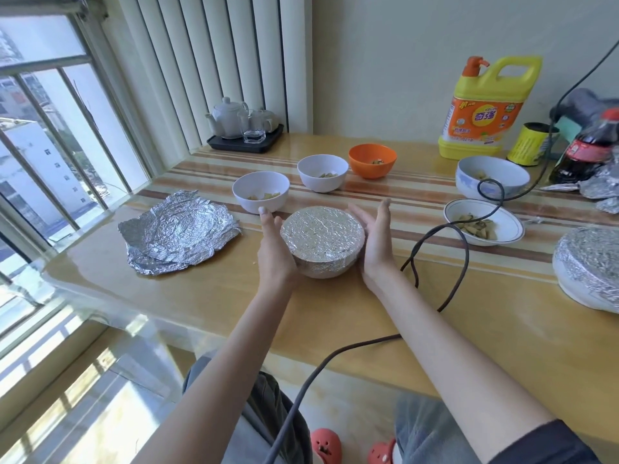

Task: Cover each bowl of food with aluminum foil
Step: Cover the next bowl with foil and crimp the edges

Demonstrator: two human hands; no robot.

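A white teapot [227, 117], a glass [253, 130] and a smaller white pot [264, 119] are set on a black tray [244, 143] at the far left of the table [201, 296], by the blinds [214, 61]. A yellow detergent jug [485, 108] with an orange pump is stood against the wall at the far right. Just beside it a yellow can [529, 144] is placed, and next to that a dark cola bottle [584, 152]. A dark cable [445, 262] is looped across the tabletop and trails off the near edge. A barred window [43, 135] is seen on the left, with buildings beyond. Red slippers [326, 445] are seen on the floor below.
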